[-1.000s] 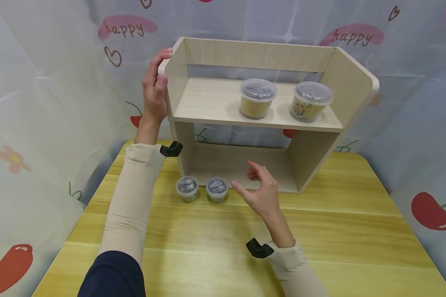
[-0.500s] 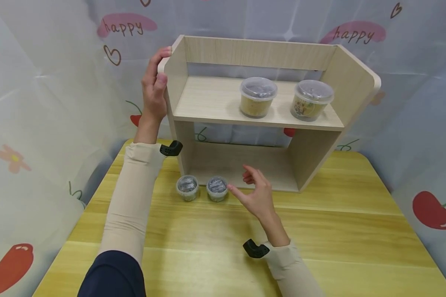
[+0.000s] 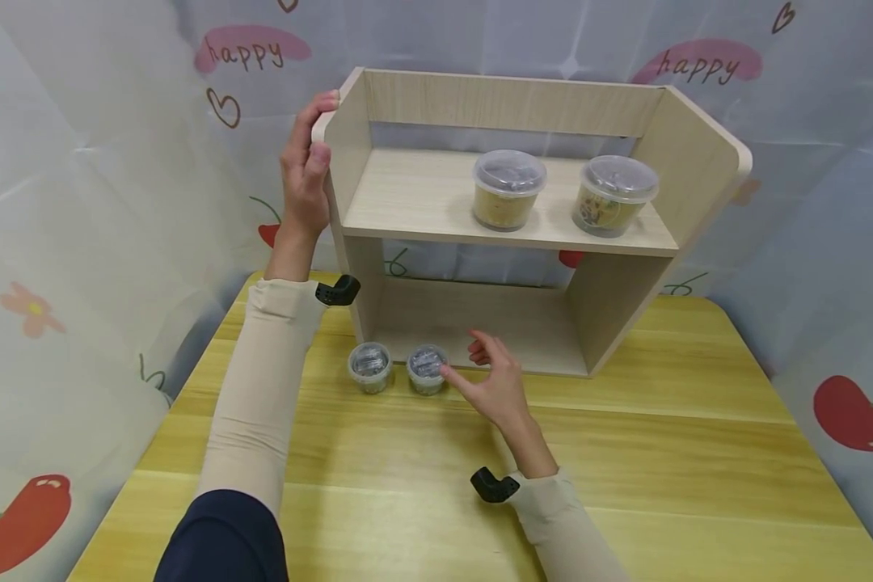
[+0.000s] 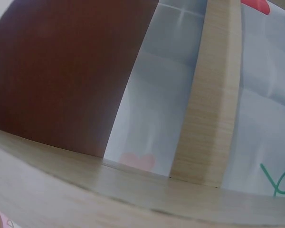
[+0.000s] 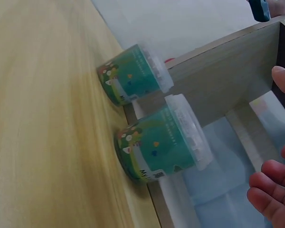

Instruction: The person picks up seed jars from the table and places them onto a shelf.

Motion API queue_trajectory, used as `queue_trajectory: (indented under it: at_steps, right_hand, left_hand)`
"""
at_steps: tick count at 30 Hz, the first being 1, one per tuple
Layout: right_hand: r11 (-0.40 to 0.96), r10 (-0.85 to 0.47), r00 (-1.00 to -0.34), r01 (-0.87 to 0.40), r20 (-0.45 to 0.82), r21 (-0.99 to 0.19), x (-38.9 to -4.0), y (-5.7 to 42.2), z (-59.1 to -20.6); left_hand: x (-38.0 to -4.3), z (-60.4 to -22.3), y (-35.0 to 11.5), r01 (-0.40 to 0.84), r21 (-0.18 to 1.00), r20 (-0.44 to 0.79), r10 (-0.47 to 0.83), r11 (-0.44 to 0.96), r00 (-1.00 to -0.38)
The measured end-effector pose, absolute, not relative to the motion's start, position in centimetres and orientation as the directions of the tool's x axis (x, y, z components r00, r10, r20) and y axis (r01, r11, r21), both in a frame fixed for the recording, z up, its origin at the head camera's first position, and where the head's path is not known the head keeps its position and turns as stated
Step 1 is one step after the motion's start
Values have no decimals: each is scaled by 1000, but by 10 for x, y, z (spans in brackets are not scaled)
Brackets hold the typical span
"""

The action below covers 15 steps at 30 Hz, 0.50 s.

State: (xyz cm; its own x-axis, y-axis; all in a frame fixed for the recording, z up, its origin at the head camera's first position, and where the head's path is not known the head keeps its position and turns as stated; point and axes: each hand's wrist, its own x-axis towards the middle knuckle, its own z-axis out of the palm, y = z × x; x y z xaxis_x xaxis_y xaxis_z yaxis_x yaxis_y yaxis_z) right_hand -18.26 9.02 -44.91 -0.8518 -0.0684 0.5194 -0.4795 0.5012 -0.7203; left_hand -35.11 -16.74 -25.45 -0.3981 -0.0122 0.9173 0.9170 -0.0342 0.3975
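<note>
My left hand (image 3: pixel 305 182) grips the upper left side panel of a pale wooden two-tier shelf (image 3: pixel 512 99), thumb at its front edge. Two small lidded plastic cups stand on the table before the shelf's left part: a left cup (image 3: pixel 369 370) and a right cup (image 3: pixel 427 372). The right wrist view shows teal printed sides on the nearer cup (image 5: pixel 156 145) and the farther cup (image 5: pixel 130 76). Just right of the right cup, my right hand (image 3: pixel 500 390) is held with thumb and fingers spread apart, holding nothing. In its wrist view, the fingers (image 5: pixel 268 183) are apart from the cups.
Two larger lidded tubs, a middle tub (image 3: pixel 508 192) and a right tub (image 3: pixel 613 198), sit on the upper tier. The lower tier (image 3: pixel 473 311) is bounded by side panels. Under everything is a yellow wooden table (image 3: pixel 378 485), with a printed curtain (image 3: pixel 138 162) around it.
My right hand has moved left and slightly down, bringing its thumb up to the right cup in the head view. My left hand keeps its grip on the shelf.
</note>
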Motion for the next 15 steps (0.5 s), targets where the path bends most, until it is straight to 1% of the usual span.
queue_trajectory:
  at_steps: [4,15]
  right_hand:
    - [512,-69,-867,-455,493,-729,-184,89,-453]
    - [529,-73,-883,-428,464,-733,-188,89,-462]
  left_hand:
    - [-351,-254,-167,917,397,917,-13,-37,-398]
    - [-351,-255,-167,915,402,915,-12,-45,-403]
